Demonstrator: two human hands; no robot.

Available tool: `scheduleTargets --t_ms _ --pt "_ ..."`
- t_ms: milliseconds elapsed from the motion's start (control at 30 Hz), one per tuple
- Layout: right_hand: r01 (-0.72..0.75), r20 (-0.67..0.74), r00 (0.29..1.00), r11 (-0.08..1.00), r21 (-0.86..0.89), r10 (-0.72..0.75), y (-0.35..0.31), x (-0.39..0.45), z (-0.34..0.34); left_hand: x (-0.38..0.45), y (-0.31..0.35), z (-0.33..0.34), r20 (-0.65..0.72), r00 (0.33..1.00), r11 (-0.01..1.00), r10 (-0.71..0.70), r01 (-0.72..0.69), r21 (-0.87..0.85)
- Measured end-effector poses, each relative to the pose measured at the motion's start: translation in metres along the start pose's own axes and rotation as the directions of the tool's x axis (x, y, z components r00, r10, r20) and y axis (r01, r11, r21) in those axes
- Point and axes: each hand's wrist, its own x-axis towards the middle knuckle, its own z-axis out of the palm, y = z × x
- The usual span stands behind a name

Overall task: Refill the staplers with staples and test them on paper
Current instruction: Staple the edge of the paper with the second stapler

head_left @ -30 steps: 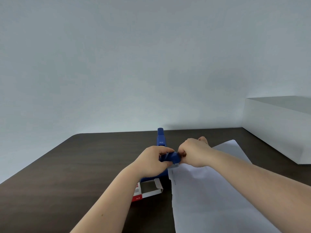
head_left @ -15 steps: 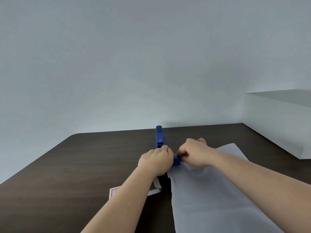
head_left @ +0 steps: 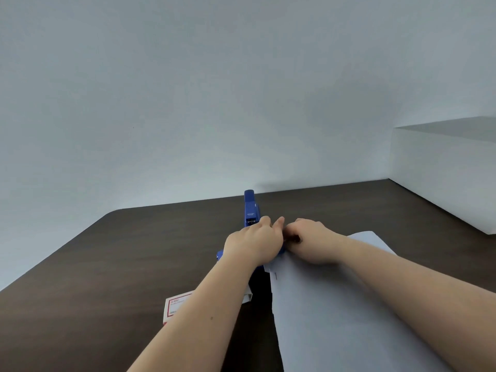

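A blue stapler point(head_left: 251, 209) lies on the dark table point(head_left: 128, 259), pointing away from me. A second blue stapler point(head_left: 220, 255) sits under my left hand point(head_left: 255, 244), which presses down on it with the palm; only its edges show. My right hand point(head_left: 312, 241) pinches the top left corner of the white paper point(head_left: 335, 312) right beside that stapler. A white and red staple box point(head_left: 177, 307) lies near my left forearm, partly hidden by it.
A large white box point(head_left: 445, 170) stands at the right back of the table. The table's rounded left corner lies at the far left, with a plain wall behind.
My left hand has shifted from gripping the stapler at its side to pressing flat on top of it. The view has tilted, so the staple box shows further left.
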Motion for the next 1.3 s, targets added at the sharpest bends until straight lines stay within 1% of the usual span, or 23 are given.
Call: scheduleTargets --t_ms 67,133,233,333,367,400,467,500,567,600,633,700,767,833,1033,1133,1233,1300 --pt "0.012 -0.018 1.000 0.999 0.030 -0.011 0.003 0.002 0.003 0.003 -0.001 0.005 0.003 0.999 0.995 0.032 -0.032 0.090" --pt "0.024 -0.040 0.999 0.999 0.041 -0.023 0.005 0.005 0.006 0.006 -0.004 0.005 -0.011 1.000 0.987 0.012 -0.010 0.158" --pt "0.023 -0.068 0.998 0.995 0.101 -0.016 0.009 0.008 0.008 0.001 0.007 0.004 -0.043 0.999 0.960 0.032 -0.019 0.279" --pt "0.033 -0.071 0.997 0.993 0.113 -0.025 0.013 0.006 0.006 -0.005 0.022 0.010 -0.049 0.996 0.946 0.073 -0.054 0.320" --pt "0.037 -0.071 0.997 0.991 0.128 -0.028 0.014 0.004 0.005 -0.005 0.022 0.010 -0.028 0.996 0.951 0.079 -0.067 0.303" --pt "0.046 -0.079 0.996 0.989 0.142 -0.035 0.016 0.003 0.005 -0.002 0.022 0.009 0.013 0.998 0.967 0.065 -0.066 0.248" --pt "0.055 -0.097 0.995 0.985 0.165 -0.040 0.018 0.000 0.004 0.004 0.020 0.009 0.080 0.996 0.990 0.030 -0.040 0.132" --pt "0.054 -0.111 0.993 0.980 0.190 -0.033 0.018 0.000 0.004 0.007 0.018 0.006 0.088 0.996 0.995 0.013 -0.022 0.095" --pt "0.040 -0.121 0.993 0.970 0.239 -0.012 0.018 -0.001 0.005 0.009 0.018 0.002 0.057 0.998 1.000 -0.006 0.005 0.017" --pt "0.029 -0.121 0.993 0.968 0.248 0.001 0.019 -0.002 0.006 0.008 0.021 -0.001 0.027 0.999 0.998 -0.027 0.028 -0.056" --pt "0.013 -0.127 0.992 0.969 0.248 0.019 0.021 -0.004 0.005 0.006 0.023 -0.006 -0.011 1.000 0.992 -0.024 0.023 -0.121" --pt "-0.004 -0.153 0.987 0.974 0.226 0.039 0.026 -0.009 -0.001 0.003 0.024 -0.020 -0.060 0.998 0.968 -0.030 0.014 -0.252" --pt "0.002 -0.182 0.983 0.984 0.179 0.031 0.029 -0.016 -0.011 0.000 0.022 -0.030 -0.144 0.989 0.945 -0.044 -0.006 -0.326" --pt "0.011 -0.205 0.979 0.988 0.153 0.021 0.029 -0.024 -0.024 -0.005 0.023 -0.035 -0.173 0.985 0.942 -0.016 -0.043 -0.333" --pt "0.069 -0.253 0.967 0.992 0.102 -0.041 0.019 -0.047 -0.045 -0.025 0.026 -0.042 -0.143 0.989 0.952 0.044 -0.085 -0.295" --pt "0.101 -0.284 0.956 0.991 0.085 -0.073 0.012 -0.056 -0.052 -0.036 0.027 -0.043 -0.055 0.996 0.950 0.075 -0.088 -0.300" --pt "0.104 -0.311 0.948 0.990 0.096 -0.070 0.005 -0.064 -0.057 -0.047 0.027 -0.042 0.014 0.996 0.932 0.091 -0.080 -0.354" --pt "0.102 -0.305 0.950 0.990 0.101 -0.067 -0.001 -0.069 -0.059 -0.053 0.027 -0.042 0.042 0.994 0.918 0.100 -0.076 -0.389"
